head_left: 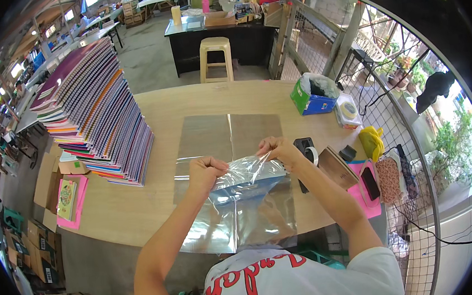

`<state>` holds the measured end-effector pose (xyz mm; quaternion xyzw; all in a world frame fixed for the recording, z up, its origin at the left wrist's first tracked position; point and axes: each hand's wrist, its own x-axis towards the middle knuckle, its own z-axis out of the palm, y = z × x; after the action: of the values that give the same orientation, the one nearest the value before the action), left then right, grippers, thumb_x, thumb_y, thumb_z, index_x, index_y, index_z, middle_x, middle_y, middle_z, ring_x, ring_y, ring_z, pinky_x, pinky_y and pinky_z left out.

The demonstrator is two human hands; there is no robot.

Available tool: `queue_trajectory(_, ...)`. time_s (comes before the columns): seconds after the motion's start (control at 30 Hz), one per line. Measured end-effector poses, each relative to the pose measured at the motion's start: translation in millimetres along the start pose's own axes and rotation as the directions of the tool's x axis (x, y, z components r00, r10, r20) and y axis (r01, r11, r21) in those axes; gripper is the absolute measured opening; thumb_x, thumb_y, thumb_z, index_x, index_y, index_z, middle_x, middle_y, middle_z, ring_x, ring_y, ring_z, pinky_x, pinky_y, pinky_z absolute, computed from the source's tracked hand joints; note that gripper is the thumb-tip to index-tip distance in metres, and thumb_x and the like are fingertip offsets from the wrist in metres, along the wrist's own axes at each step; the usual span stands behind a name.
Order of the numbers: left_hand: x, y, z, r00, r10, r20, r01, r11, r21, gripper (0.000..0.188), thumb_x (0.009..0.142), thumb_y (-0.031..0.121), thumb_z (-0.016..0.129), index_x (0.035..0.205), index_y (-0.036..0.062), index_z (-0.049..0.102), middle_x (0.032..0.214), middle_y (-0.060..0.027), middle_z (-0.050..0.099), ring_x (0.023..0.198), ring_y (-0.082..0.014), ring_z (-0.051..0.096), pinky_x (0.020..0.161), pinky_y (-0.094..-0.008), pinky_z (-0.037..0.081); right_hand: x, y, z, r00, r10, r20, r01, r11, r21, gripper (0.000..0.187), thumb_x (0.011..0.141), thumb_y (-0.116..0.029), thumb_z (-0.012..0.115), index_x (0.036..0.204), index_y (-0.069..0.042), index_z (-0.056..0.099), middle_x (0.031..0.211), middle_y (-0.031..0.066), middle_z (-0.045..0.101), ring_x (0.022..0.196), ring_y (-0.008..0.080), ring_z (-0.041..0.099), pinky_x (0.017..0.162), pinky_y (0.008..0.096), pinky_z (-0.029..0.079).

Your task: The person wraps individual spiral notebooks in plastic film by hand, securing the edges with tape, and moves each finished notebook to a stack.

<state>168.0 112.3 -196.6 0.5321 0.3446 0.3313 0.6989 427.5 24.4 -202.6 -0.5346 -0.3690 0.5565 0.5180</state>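
My left hand (207,173) pinches the left side of a crinkled clear plastic sheet (246,171). At its right side, the fingers of my right hand (279,150) are closed on the same sheet. The held part is lifted and shiny, and a bluish patch shows below it. Beneath lies more clear plastic (202,136), flat on the wooden table with a bright line down its middle; its near end reaches the table's front edge. Where the held piece joins the plastic below, I cannot tell. A tall leaning stack of spiral notebooks (100,114) stands to my left.
Right of my hands are a black object with a white ring (310,155), a brown box (337,167), a phone (370,184) and a yellow bag (372,143). A green-blue box (314,99) stands at the far right. Cardboard boxes (38,246) lie on the floor at left.
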Motion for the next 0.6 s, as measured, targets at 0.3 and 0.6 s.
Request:
queue_trajectory(0.3,-1,-16,-4,0.987,0.156,-0.038,-0.152,0.984,0.092,0.019,0.062,-0.02,0.053,0.061,-0.004,0.063,0.071,-0.0173,0.069,0.07,-0.0196,0.067,0.063,-0.0304,0.054,-72,-8,97,0.558,-0.784,0.271,0.376,-0.052,-0.925,0.022,0.072,-0.003,0.073,0.093,-0.01,0.075,0.111,0.0073,0.064,0.101,0.0242,0.062,0.106,0.0529,0.039)
queue_trajectory(0.6,-3,-24,-3,0.951,0.291,-0.106,-0.273,0.949,0.159,0.018,0.061,-0.02,0.057,0.062,-0.0019,0.06,0.067,-0.0135,0.067,0.068,-0.0184,0.066,0.064,-0.0302,0.054,-86,41,123,0.467,-0.873,-0.143,0.497,0.393,-0.774,0.021,0.067,0.007,0.075,0.081,-0.009,0.073,0.084,0.0006,0.067,0.084,0.0216,0.058,0.089,0.0393,0.051)
